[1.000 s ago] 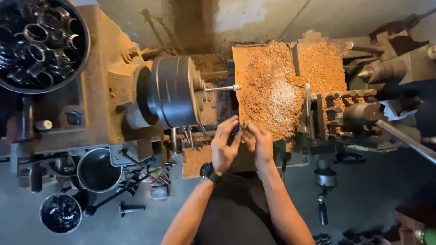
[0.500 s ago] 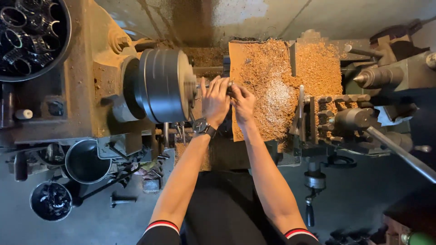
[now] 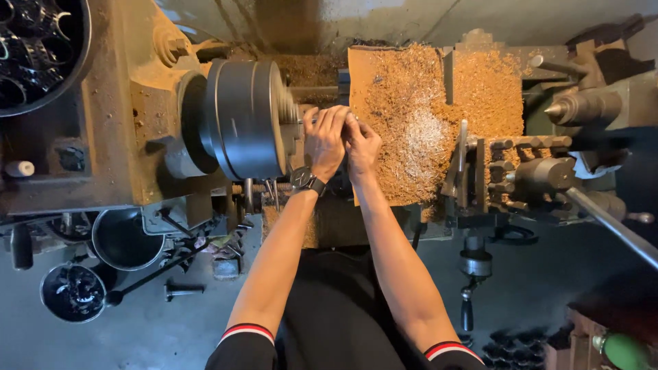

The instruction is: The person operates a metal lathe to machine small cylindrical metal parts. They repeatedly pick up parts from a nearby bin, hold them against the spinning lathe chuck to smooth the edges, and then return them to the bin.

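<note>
Reaching with both forearms extended, I log my left hand [image 3: 323, 139] and right hand [image 3: 361, 142] side by side, fingers curled half-closed at the lathe chuck [image 3: 245, 118] face, their hold unclear.

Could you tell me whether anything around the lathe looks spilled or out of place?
Yes: golden metal shavings lie heaped over the lathe bed, right beside both hands at the chuck. Nothing else stands out.

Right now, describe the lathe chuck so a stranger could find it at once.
Start at the olive-green lathe headstock on the left. The chuck is the big dark steel drum on its right face, just left of both hands, left hand and right hand. Nothing else nearby is that broad, round and smooth.
</note>
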